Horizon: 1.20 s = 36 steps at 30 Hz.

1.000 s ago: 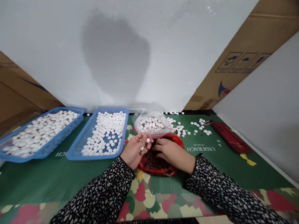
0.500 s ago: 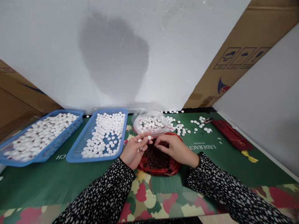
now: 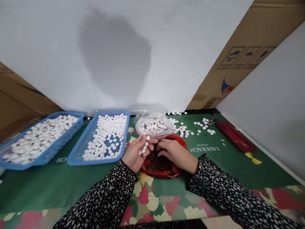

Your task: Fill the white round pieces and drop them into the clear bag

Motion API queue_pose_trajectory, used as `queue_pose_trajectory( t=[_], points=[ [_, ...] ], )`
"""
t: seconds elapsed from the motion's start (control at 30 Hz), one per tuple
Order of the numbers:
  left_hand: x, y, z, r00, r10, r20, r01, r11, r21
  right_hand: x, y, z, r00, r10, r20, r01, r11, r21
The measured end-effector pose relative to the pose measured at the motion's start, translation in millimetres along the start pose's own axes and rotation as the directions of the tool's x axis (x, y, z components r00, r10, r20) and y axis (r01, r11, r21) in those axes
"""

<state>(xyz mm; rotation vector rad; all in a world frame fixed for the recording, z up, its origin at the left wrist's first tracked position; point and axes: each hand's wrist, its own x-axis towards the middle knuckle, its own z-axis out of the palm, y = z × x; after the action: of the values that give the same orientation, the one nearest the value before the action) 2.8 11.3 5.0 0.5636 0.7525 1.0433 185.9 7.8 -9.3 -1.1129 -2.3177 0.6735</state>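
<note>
My left hand (image 3: 136, 154), palm turned up, holds several small white balls (image 3: 144, 148) between its curled fingers and thumb. Over a red plastic bag (image 3: 179, 140) filled with dark brown, crumbly matter (image 3: 159, 163) is my right hand (image 3: 177, 154). Its fingers are bent and drawn together, the tips reaching down toward the dark matter; anything between them is hidden. Just behind both hands lies a clear zip bag (image 3: 154, 124) with more white balls in it.
Two blue plastic baskets of white balls stand at the left, a flat one (image 3: 77, 149) and a deeper one (image 3: 45, 161). Loose balls (image 3: 182, 130) are scattered behind the red bag. A dark red pouch (image 3: 235, 136) and a yellow strip (image 3: 253, 158) lie at the right. A white wall (image 3: 171, 63) closes off the back.
The fingers of my left hand have shifted, and more white balls show in a row there. My right hand has moved slightly left, still over the red bag.
</note>
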Motion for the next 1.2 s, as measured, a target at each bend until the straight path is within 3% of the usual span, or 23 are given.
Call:
queue_pose_trajectory(
  t=[0.17,0.27,0.33,0.4,0.5,0.67,0.77,0.93,1.2],
  points=[
    [-0.8,-2.5,-0.1,0.999,0.032,0.036,-0.033,0.999,0.035,-0.1,0.9,-10.9,0.984,0.105,-0.142,-0.06,0.955,0.289],
    [-1.1,-5.0,-0.9,0.997,0.039,0.06,-0.043,0.997,0.067,0.3,-4.7,-15.1,0.97,0.184,-0.16,-0.072,0.843,0.534],
    [-1.2,-5.9,-1.3,0.996,0.04,0.078,-0.047,0.994,0.095,0.5,-8.4,-17.2,0.969,0.199,-0.149,-0.068,0.789,0.611],
    [-1.0,-6.0,-1.4,0.995,0.055,0.082,-0.064,0.991,0.114,0.5,-9.4,-18.4,0.964,0.199,-0.174,-0.072,0.83,0.554],
    [0.3,-5.6,-1.6,0.991,0.118,0.06,-0.125,0.983,0.133,-0.1,-6.5,-17.1,0.971,0.135,-0.198,-0.072,0.953,0.295],
    [1.6,-5.6,-1.6,0.984,0.17,0.045,-0.176,0.968,0.181,-1.3,-7.3,-0.1,0.997,-0.063,0.034,0.061,0.997,0.056],
    [0.6,-5.2,-1.1,0.984,0.174,0.049,-0.18,0.963,0.202,-0.9,-11.3,9.0,0.995,-0.084,0.06,0.085,0.996,-0.019],
    [0.1,-4.8,-1.1,0.982,0.179,0.058,-0.187,0.958,0.218,-0.7,-9.7,3.3,0.999,-0.004,-0.047,0.006,0.999,0.05],
    [-0.3,-5.8,-1.6,0.986,0.143,0.084,-0.157,0.969,0.192,-0.6,-3.5,-9.7,0.995,0.084,-0.06,-0.067,0.965,0.252]
  ],
)
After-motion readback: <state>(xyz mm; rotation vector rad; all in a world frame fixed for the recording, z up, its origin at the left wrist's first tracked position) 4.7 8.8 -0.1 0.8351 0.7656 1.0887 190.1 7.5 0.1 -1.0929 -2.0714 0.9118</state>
